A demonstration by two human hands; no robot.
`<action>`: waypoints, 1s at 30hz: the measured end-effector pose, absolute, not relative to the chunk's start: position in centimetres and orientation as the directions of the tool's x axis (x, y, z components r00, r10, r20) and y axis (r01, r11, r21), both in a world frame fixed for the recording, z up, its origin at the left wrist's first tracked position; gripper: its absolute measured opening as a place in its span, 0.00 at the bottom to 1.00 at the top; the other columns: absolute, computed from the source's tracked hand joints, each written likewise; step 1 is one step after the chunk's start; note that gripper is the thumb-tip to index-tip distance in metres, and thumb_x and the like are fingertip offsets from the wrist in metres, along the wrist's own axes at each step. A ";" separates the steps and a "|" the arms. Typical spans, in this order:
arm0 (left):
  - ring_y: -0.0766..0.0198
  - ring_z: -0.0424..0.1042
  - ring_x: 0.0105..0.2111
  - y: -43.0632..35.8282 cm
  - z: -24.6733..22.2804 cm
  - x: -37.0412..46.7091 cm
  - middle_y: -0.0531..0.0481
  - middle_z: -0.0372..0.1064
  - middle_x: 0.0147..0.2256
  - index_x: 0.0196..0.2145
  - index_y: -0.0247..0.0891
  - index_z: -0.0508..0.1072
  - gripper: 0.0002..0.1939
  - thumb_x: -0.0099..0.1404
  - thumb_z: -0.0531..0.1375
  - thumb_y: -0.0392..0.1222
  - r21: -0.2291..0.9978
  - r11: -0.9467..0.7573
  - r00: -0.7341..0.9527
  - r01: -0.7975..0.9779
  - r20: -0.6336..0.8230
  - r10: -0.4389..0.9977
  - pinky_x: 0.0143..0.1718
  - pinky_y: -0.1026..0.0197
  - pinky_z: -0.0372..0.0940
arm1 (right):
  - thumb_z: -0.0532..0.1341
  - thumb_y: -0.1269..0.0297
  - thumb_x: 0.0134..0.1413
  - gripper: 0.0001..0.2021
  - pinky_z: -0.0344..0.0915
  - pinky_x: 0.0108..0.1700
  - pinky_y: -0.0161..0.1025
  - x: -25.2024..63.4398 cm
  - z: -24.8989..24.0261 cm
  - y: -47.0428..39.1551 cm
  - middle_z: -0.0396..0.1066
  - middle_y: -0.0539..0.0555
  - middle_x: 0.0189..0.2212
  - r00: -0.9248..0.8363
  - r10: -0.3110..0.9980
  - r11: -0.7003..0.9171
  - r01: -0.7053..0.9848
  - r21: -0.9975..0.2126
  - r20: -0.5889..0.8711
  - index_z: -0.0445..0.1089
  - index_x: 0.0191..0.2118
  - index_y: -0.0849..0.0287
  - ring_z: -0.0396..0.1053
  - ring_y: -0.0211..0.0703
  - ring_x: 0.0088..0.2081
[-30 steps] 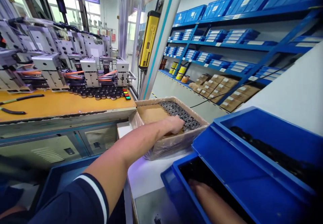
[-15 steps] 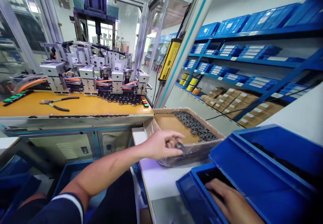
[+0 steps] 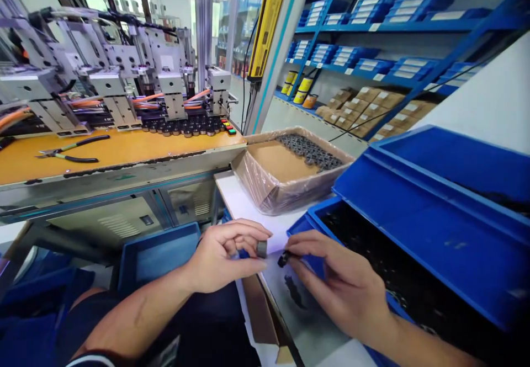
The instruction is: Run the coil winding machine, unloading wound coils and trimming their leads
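Note:
My left hand (image 3: 232, 254) is closed on a small dark grey ring-shaped part (image 3: 261, 249), held between thumb and fingers. Facing it, my right hand (image 3: 339, 278) pinches a small black part (image 3: 284, 258) with thumb and fingertips. The two parts are close together but apart, above the white side table (image 3: 223, 187). A plastic-lined cardboard box (image 3: 269, 190) behind my hands holds rows of dark grey parts (image 3: 310, 152). Under my right forearm lies a blue bin (image 3: 317, 212) with many small black pieces (image 3: 364, 245) in it.
A second blue bin (image 3: 414, 212) sits above the first at right. Pliers (image 3: 74, 149) and several black round parts (image 3: 186, 127) lie on the orange bench (image 3: 144, 154), before a machine fixture (image 3: 169, 83). A blue tray (image 3: 161, 256) stands low at left.
My left hand has drawn back from over the cardboard box with the ring-shaped part. My right hand has come up out of the blue bin with a black part. The view has tilted down.

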State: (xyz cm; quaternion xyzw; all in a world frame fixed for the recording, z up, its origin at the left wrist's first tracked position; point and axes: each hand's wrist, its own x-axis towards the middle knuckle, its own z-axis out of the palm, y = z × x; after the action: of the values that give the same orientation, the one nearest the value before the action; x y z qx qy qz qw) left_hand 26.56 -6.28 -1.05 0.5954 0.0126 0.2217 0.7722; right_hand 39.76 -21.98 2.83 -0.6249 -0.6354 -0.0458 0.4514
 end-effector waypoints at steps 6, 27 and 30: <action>0.71 0.71 0.27 -8.4 -1.6 27.5 0.51 0.74 0.26 0.38 0.32 0.80 0.22 0.42 0.74 0.30 0.909 0.360 0.941 -0.209 0.087 0.327 0.33 0.70 0.68 | 0.61 0.78 0.55 0.09 0.70 0.34 0.33 39.9 2.5 -22.6 0.68 0.54 0.34 0.146 0.756 0.260 0.828 -0.497 0.638 0.71 0.40 0.60 0.70 0.37 0.35; 0.65 0.80 0.31 -9.0 -1.4 27.7 0.50 0.81 0.32 0.38 0.40 0.81 0.24 0.42 0.72 0.23 0.891 0.367 0.927 -0.269 0.136 0.349 0.37 0.68 0.74 | 0.61 0.78 0.56 0.13 0.73 0.40 0.37 40.8 1.3 -23.2 0.70 0.59 0.39 -0.099 0.620 0.319 0.938 -0.135 0.779 0.67 0.48 0.64 0.70 0.41 0.41; 0.64 0.80 0.32 -9.0 -1.2 27.6 0.51 0.81 0.32 0.38 0.40 0.82 0.24 0.42 0.72 0.23 0.901 0.362 0.931 -0.241 0.109 0.349 0.38 0.68 0.74 | 0.59 0.77 0.58 0.15 0.74 0.40 0.40 41.1 1.2 -23.5 0.70 0.59 0.39 -0.174 0.637 0.339 0.938 -0.070 0.751 0.67 0.51 0.62 0.71 0.43 0.42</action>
State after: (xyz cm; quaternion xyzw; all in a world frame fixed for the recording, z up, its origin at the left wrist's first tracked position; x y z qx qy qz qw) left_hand 27.65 -8.96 -1.21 0.5359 0.0505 0.1790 0.8236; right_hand 41.15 -23.51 1.23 -0.5347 -0.7365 -0.2114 0.3564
